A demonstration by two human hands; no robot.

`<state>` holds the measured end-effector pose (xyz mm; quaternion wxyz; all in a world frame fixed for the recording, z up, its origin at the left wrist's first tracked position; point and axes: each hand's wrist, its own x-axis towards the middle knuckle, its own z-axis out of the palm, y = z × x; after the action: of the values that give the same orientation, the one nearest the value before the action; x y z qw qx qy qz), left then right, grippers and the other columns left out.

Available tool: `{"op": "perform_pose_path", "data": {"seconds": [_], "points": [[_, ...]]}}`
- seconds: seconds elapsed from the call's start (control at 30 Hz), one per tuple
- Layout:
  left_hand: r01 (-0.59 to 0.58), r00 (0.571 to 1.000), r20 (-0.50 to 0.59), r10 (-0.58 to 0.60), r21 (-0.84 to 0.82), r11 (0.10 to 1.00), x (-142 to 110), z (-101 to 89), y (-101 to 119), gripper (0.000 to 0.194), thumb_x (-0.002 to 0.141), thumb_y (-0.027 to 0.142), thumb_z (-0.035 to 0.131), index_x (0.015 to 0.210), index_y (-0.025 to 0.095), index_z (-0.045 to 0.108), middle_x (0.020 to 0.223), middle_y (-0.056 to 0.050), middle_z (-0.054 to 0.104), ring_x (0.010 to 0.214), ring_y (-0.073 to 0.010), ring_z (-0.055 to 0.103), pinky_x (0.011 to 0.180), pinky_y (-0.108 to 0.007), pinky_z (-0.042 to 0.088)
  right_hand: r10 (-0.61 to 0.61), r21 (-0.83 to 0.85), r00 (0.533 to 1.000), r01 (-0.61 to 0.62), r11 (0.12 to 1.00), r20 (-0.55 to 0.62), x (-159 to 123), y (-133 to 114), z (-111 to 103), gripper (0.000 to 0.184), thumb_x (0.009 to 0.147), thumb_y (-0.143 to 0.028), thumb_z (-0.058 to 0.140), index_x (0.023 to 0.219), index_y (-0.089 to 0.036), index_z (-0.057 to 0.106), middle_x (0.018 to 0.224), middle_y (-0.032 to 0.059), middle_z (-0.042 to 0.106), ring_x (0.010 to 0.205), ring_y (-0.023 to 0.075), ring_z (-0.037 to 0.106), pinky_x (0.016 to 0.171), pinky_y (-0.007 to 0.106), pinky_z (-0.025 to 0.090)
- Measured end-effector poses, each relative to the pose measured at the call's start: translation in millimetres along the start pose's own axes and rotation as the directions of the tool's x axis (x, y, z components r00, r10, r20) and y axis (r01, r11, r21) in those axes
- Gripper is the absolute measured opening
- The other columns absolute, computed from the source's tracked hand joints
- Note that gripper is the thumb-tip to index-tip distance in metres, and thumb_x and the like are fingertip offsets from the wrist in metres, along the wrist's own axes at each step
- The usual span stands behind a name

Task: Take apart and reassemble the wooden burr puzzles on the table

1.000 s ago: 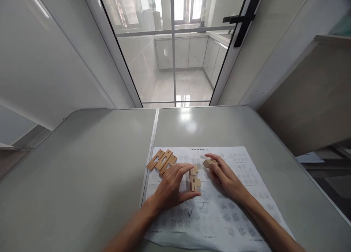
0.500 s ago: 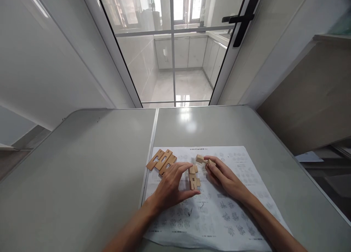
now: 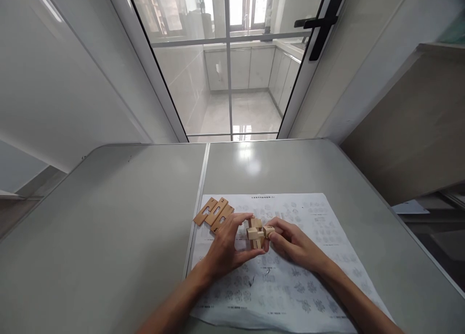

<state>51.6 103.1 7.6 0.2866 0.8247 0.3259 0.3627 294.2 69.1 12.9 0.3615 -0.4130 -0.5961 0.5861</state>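
Between thumb and fingers, my left hand (image 3: pixel 227 242) grips a partly joined wooden block puzzle (image 3: pixel 256 244) by its near and far ends. My right hand (image 3: pixel 296 242) is closed on the end of a notched wooden puzzle piece (image 3: pixel 253 233), which lies crosswise over the joined blocks. Whether that piece is seated or only touching them, I cannot tell. Beyond my left hand lie several flat wooden pieces (image 3: pixel 217 211) with cut-out slots and numbers, overlapping one another. The lowest of them is partly hidden by my fingers.
A large printed sheet (image 3: pixel 312 276) with small diagrams lies under my hands on the grey table (image 3: pixel 109 227). A metal strip (image 3: pixel 203 171) crosses the tabletop left of the sheet. Past the far edge stands a glass door with a black handle (image 3: pixel 321 23).
My right hand has moved left and nearer, bringing its notched piece from beside the block puzzle to across it. My left hand keeps its grip in about the same place.
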Motion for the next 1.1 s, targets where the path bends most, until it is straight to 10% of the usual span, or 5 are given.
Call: {"op": "perform_pose_path", "data": {"seconds": [1.1], "points": [[-0.134,0.991,-0.044,0.129,-0.128,0.983,7.4,-3.7,10.4,0.068,0.083,0.034,0.091,0.138,0.023,0.053,0.132,-0.015,0.072,0.123,-0.0298,0.071,0.105,-0.046,0.060,-0.141,-0.274,0.973,0.088,0.958,-0.182,-0.4,5.7,16.1,0.038,0.106,-0.052,0.053,0.081,-0.023,0.054,0.063,-0.0048,0.046,0.055,0.0135,0.041,0.054,0.027,0.034]]}}
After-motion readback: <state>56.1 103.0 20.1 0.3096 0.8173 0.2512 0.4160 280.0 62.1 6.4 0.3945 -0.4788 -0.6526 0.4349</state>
